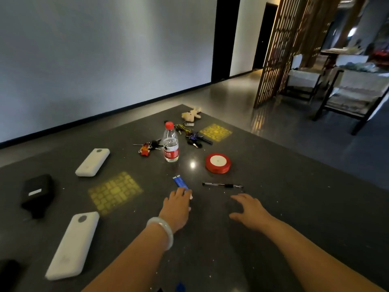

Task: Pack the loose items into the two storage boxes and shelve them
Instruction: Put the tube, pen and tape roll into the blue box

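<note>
Dark speckled stone worktop (pixel 273 207), loose items spread across it, none yet packed; no storage boxes in view

- Small flat blue packet (pixel 180 182): near centre, its near end under the fingers of the left hand (pixel 177 204), which lie curled over it; whether it is actually gripped cannot be told
- Right hand (pixel 249 209): fingers spread and relaxed, holding nothing, just short of the slim black pen (pixel 223 185)
- Clear plastic water bottle with red cap and red label (pixel 170 144): upright, beyond the packet
- Red ribbon spool with white core (pixel 218 162): flat, right of the bottle
- Three key bunches (pixel 193 137): around the bottle, toward the far corner
- Small beige plush toy (pixel 191 115): far corner
- Two white oblong power banks (pixel 73 245), and a black pouch (pixel 37 192): left side

Step in hand, as judged: gathering, starting with the packet and probably the pen. Next move calls for a firm pinch on the thin packet, lifting the pen without rolling it, and finding a box
</note>
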Demonstrator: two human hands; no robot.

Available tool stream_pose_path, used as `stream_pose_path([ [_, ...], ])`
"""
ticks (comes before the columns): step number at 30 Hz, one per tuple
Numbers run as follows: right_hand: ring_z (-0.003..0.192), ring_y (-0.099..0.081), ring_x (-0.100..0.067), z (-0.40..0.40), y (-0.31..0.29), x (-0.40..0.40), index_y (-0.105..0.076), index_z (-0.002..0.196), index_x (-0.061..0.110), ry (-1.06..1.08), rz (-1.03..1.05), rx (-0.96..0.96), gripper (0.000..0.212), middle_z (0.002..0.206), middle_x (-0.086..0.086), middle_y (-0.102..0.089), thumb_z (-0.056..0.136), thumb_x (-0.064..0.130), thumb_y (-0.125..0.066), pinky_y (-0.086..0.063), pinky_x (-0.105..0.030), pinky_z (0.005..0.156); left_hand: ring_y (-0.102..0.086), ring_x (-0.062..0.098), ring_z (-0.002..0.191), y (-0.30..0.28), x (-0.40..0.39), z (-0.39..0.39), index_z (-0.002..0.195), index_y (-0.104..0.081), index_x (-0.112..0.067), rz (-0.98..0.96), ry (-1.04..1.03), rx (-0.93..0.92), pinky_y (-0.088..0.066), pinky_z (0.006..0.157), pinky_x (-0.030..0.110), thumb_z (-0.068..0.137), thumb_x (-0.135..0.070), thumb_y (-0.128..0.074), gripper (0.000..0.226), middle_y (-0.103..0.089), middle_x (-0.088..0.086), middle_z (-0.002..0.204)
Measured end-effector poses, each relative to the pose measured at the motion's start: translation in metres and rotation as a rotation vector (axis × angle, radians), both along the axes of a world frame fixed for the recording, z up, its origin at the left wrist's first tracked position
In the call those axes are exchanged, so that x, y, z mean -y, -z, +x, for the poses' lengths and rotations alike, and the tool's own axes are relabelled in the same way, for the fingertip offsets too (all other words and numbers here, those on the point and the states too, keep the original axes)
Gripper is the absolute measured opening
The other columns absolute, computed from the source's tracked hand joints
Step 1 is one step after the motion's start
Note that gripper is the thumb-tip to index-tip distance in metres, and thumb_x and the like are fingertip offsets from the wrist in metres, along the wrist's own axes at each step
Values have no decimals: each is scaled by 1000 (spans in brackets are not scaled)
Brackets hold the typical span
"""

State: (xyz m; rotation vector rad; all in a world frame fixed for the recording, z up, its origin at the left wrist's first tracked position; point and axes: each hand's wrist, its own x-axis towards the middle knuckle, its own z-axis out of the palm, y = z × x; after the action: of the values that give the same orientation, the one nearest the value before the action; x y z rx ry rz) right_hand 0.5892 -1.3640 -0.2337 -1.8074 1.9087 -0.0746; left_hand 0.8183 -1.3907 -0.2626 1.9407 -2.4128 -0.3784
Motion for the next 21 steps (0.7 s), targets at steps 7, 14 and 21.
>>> stream_pose_path([
  [7,144,-18,-25,-10,21,48,-26,149,31,44,-50,-45,73,158,3,-17,87,35,-65,-24,-42,116,-9,30,145,5,56,16,153,-15,-34,-31,70,106,-28,114,47,88,-3,-58,84,2,-4,161],
  [14,128,-36,-19,-13,37,88,-40,140,33,21,-173,-123,52,141,2,-36,91,37,-59,-38,-37,108,-21,23,141,14,89,25,143,-42,-34,-19,115,15,-28,112,43,99,-25,-49,45,-30,-7,153],
  [21,105,-45,-10,-15,43,85,-54,108,26,86,-238,-37,18,115,2,-44,91,27,-60,-47,-27,90,-36,16,124,17,85,19,126,-55,-34,-70,76,-86,-27,107,42,93,-33,-59,33,-47,-8,129],
])
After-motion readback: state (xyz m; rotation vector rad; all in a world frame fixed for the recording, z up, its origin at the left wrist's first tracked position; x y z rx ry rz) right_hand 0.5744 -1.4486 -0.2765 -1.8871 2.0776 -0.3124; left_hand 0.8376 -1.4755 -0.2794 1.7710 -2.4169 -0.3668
